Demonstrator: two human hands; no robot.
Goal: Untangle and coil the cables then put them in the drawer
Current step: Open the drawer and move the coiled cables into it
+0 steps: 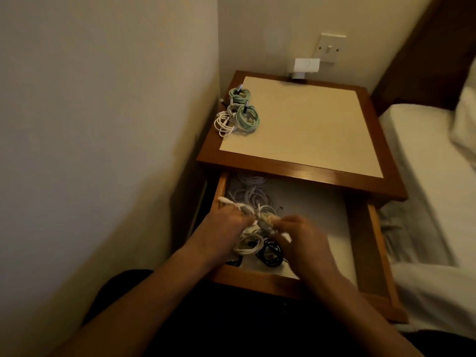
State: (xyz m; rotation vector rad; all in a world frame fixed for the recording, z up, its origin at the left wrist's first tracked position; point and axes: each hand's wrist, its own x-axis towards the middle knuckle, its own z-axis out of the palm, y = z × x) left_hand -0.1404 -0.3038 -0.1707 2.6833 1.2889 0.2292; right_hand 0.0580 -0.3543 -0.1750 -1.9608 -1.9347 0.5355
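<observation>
The wooden drawer of the nightstand stands pulled out below me. Over its left half, my left hand and my right hand both pinch a white cable, one end of which trails over the drawer's left wall. Inside lie a white coil, a black coil and pale lilac coils at the back. On the nightstand top, at its left edge, sit two mint-green coils and a loose white coil.
The nightstand has a cream inlay and a wooden rim. A wall runs close along its left. A white plug adapter sits in a wall socket behind it. A bed with white sheets lies to the right.
</observation>
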